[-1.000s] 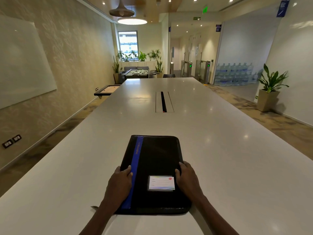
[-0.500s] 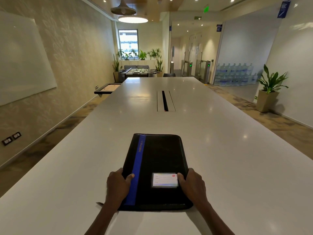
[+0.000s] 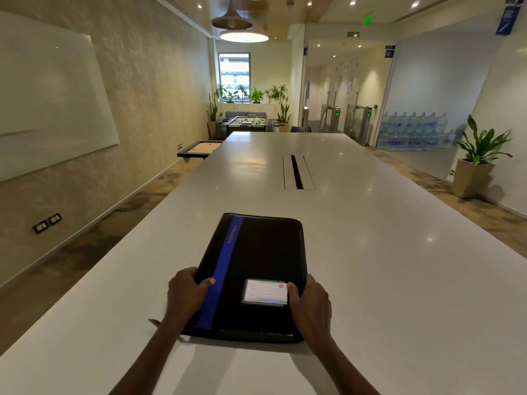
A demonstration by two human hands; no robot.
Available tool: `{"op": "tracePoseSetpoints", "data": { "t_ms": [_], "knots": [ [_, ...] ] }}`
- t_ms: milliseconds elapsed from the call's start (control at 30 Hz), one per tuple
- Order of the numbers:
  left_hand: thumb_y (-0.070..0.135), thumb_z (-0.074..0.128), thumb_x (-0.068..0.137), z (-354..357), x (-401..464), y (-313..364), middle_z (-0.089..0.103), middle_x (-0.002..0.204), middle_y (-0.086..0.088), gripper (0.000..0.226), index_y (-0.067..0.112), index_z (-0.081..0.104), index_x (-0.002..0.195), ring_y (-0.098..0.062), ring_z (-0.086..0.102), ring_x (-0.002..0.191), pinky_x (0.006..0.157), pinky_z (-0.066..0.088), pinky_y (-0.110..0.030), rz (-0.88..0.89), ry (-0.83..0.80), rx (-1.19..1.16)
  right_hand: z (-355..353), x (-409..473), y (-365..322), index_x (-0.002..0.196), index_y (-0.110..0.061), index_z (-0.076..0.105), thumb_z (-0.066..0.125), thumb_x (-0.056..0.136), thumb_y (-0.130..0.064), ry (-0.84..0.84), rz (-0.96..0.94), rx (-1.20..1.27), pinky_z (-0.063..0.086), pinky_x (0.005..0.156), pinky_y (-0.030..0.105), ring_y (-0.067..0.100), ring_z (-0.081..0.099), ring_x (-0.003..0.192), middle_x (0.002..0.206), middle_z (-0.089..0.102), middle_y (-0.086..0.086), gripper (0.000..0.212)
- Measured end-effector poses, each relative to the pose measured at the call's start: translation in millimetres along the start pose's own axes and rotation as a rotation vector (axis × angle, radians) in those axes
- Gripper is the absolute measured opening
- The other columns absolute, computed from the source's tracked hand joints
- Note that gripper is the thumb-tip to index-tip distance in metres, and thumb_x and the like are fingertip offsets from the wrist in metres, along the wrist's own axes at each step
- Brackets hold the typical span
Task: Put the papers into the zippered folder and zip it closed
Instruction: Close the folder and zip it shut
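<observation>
A black zippered folder with a blue stripe and a white card window lies closed and flat on the long white table, close to me. My left hand grips its left edge, thumb on top beside the blue stripe. My right hand holds the right edge, thumb lying on the card window. A dark zipper pull tab sticks out at the near left corner. No papers are visible.
A cable slot is set into the table's middle, farther away. Open floor runs along both sides. A potted plant stands at the right wall and a whiteboard hangs on the left wall.
Both hands have slid a little toward the folder's outer edges and curled round them. The folder sits slightly turned and nearer the view's centre.
</observation>
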State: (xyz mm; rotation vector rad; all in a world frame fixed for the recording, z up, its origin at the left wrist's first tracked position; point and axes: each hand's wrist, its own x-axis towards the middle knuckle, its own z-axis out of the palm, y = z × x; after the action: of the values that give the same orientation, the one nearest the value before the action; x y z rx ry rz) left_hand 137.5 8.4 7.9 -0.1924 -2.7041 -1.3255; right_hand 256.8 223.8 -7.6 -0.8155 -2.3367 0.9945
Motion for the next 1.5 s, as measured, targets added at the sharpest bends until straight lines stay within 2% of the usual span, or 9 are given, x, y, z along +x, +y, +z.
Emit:
{"op": "tracePoseSetpoints", "data": {
  "t_ms": [167,367,433,600,733,900,1233,1400,1500],
  "knots": [
    [0.02,0.077,0.079,-46,21,-29,0.073,0.086,-0.011,0.022,0.005,0.073,0.095,-0.031,0.067,0.082,0.068,0.043,-0.031,-0.015,0.073,0.032,37,-16,-43,0.111,-0.014,0.056,0.055,0.096,-0.036,0.0,0.001,0.036,0.046,0.07,0.023,0.022,0.067,0.1,0.109,0.066,0.005,0.027],
    [0.016,0.079,0.078,-86,40,-66,0.074,0.092,-0.017,0.028,-0.001,0.072,0.098,-0.019,0.056,0.071,0.061,0.039,-0.028,-0.068,0.104,0.038,82,-37,-79,0.126,-0.012,0.051,0.054,0.098,-0.036,-0.049,0.03,0.047,0.054,0.083,0.027,0.021,0.065,0.108,0.118,0.064,0.005,0.037],
    [0.016,0.079,0.078,-95,45,-77,0.074,0.092,-0.016,0.028,-0.001,0.071,0.098,-0.023,0.061,0.073,0.06,0.038,-0.027,-0.091,0.099,0.032,95,-43,-88,0.129,-0.012,0.05,0.053,0.098,-0.037,-0.063,0.042,0.038,0.054,0.085,0.027,0.02,0.065,0.11,0.12,0.063,0.004,0.04],
    [0.016,0.079,0.078,-108,49,-102,0.074,0.097,-0.018,0.03,-0.001,0.071,0.101,-0.02,0.06,0.073,0.065,0.04,-0.029,-0.122,0.08,0.056,120,-54,-100,0.132,-0.014,0.048,0.053,0.098,-0.038,-0.106,0.073,0.013,0.055,0.088,0.028,0.02,0.064,0.111,0.122,0.062,0.003,0.042],
    [0.016,0.077,0.08,-108,48,-112,0.074,0.097,-0.017,0.026,0.0,0.072,0.1,-0.016,0.055,0.069,0.067,0.04,-0.031,-0.117,0.06,0.053,128,-60,-100,0.129,-0.015,0.048,0.053,0.098,-0.039,-0.094,0.082,-0.014,0.053,0.085,0.026,0.019,0.065,0.11,0.121,0.062,0.002,0.039],
    [0.016,0.074,0.083,-107,50,-113,0.072,0.104,-0.019,0.032,-0.002,0.069,0.109,-0.021,0.055,0.078,0.073,0.04,-0.032,-0.116,0.033,0.076,128,-57,-99,0.13,-0.013,0.049,0.052,0.098,-0.039,-0.113,0.075,-0.033,0.053,0.084,0.026,0.019,0.064,0.11,0.12,0.062,0.003,0.042],
    [0.017,0.072,0.086,-105,50,-113,0.07,0.109,-0.021,0.037,-0.003,0.066,0.116,-0.019,0.054,0.08,0.072,0.041,-0.032,-0.119,0.02,0.087,123,-54,-97,0.12,-0.016,0.051,0.055,0.097,-0.041,-0.152,0.053,-0.05,0.052,0.079,0.019,0.019,0.066,0.108,0.116,0.063,0.0,0.035],
    [0.021,0.065,0.09,-97,44,-104,0.07,0.104,-0.022,0.034,-0.002,0.066,0.114,-0.036,0.064,0.094,0.081,0.048,-0.039,-0.079,0.04,0.348,117,-47,-91,0.112,-0.016,0.054,0.056,0.095,-0.043,-0.197,-0.01,-0.067,0.048,0.074,0.015,0.018,0.068,0.104,0.112,0.066,-0.002,0.032],
    [0.024,0.064,0.09,-79,36,-91,0.064,0.114,-0.026,0.038,-0.004,0.062,0.116,-0.04,0.059,0.107,0.092,0.045,-0.044,0.024,0.05,0.427,110,-44,-88,0.109,-0.014,0.059,0.056,0.095,-0.046,-0.196,-0.067,-0.127,0.05,0.074,0.018,0.017,0.068,0.099,0.112,0.064,0.001,0.035]
  ]
}}
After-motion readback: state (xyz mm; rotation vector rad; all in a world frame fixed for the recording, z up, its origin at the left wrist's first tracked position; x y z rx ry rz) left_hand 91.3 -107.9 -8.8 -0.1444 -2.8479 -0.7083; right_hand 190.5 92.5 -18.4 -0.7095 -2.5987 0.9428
